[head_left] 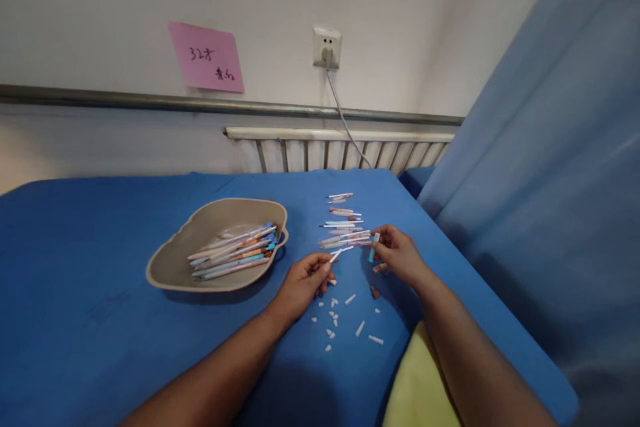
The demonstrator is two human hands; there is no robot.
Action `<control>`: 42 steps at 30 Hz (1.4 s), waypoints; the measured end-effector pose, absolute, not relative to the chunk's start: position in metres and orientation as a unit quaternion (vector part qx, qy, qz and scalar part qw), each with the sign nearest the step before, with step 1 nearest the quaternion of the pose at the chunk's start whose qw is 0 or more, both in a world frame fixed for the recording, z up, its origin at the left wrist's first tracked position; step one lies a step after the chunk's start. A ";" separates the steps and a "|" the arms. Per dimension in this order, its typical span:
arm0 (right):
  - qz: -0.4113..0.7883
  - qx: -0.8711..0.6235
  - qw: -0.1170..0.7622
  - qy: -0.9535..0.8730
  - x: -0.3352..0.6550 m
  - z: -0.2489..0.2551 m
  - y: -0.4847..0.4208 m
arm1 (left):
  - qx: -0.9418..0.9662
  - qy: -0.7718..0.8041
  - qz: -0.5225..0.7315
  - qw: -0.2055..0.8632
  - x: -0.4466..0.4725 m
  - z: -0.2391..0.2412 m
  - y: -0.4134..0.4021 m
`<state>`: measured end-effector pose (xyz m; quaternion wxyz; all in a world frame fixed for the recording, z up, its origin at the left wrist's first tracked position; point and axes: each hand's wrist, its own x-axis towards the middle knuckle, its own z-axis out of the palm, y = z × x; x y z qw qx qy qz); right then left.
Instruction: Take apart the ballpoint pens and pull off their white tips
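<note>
My left hand [304,280] is closed in a pinch on a thin white pen part [336,255] that points up and to the right. My right hand [399,255] is closed around a small teal and white pen piece [373,248]. Both hands hover over a blue-covered table [90,267]. Just beyond them lie several loose pen parts [344,223] in a rough column. Small white bits [333,317] and two brown caps [375,292] are scattered below my hands.
A beige scalloped tray [175,267] holding several assembled pens [235,250] sits left of my hands. A yellow object [415,387] lies at the near edge. Behind the table are a radiator [340,150], a wall socket with a cable [327,48] and a pink note [206,57]. A blue curtain [550,180] hangs on the right.
</note>
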<state>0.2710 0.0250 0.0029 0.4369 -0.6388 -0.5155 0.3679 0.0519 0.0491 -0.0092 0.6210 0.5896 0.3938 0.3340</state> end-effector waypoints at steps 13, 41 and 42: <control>0.501 -0.523 0.570 -0.388 0.247 0.021 0.021 | 0.632 0.382 0.317 0.596 0.052 -0.010 0.042; 0.525 -0.472 0.548 -0.448 0.243 0.017 0.019 | 0.668 0.357 0.304 0.578 0.049 -0.013 0.040; 0.524 -0.473 0.548 -0.449 0.243 0.017 0.019 | 0.668 0.359 0.305 0.576 0.049 -0.013 0.040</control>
